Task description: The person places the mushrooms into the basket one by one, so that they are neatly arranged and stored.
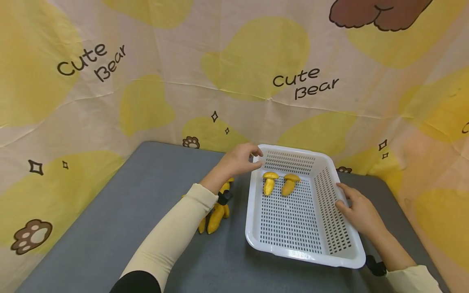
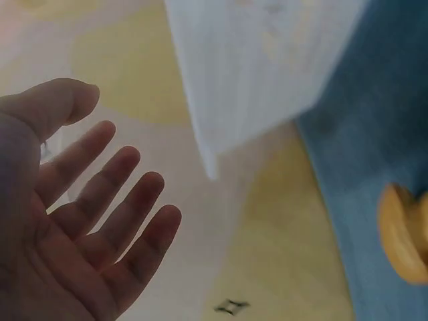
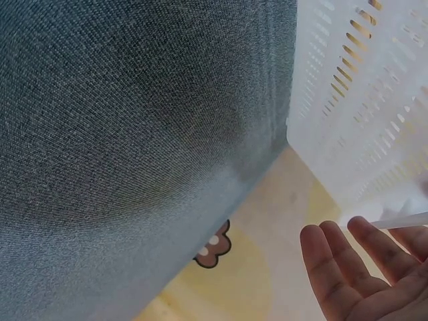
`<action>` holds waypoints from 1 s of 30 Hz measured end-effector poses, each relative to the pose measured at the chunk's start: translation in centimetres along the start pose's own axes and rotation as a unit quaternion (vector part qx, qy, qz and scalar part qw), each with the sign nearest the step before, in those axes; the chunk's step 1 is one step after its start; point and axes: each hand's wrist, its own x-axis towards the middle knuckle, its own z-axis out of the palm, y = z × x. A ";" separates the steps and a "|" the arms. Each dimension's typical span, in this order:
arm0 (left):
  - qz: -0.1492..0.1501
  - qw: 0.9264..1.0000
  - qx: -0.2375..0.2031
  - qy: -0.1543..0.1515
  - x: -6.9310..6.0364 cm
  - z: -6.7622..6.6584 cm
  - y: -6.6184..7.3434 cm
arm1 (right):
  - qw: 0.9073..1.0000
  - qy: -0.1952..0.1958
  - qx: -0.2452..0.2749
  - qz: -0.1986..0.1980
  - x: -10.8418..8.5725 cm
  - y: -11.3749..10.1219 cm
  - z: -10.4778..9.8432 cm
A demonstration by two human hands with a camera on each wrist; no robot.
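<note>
A white perforated plastic basket stands on the grey table. Two yellow mushrooms lie side by side inside it, towards the back. At the basket's far left corner hovers my left hand, its fingers loosely bent and thumb spread; the left wrist view shows the palm with nothing in it. Over on the right rim is my right hand, fingertips and thumb at the edge. From the right wrist, the fingers look fairly straight beside the basket wall, while the thumb is hidden. A bunch of bananas lies partly behind my left forearm.
The grey table extends to the left of the basket. Directly behind it hangs a patterned cloth with printed lettering, close to the basket's back edge. A strip of table lies to the right of the basket.
</note>
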 end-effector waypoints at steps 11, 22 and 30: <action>-0.058 0.998 -0.018 -0.030 -1.5 -0.5 -4.0 | 1.000 -0.001 0.001 0.005 0.1 0.1 0.1; -0.139 0.985 0.021 -0.100 -1.7 0.5 -7.1 | 1.000 0.004 0.004 0.002 0.1 0.1 0.1; -0.148 0.979 0.031 -0.135 -1.7 1.2 -8.5 | 1.000 0.003 0.011 0.009 0.0 0.1 0.2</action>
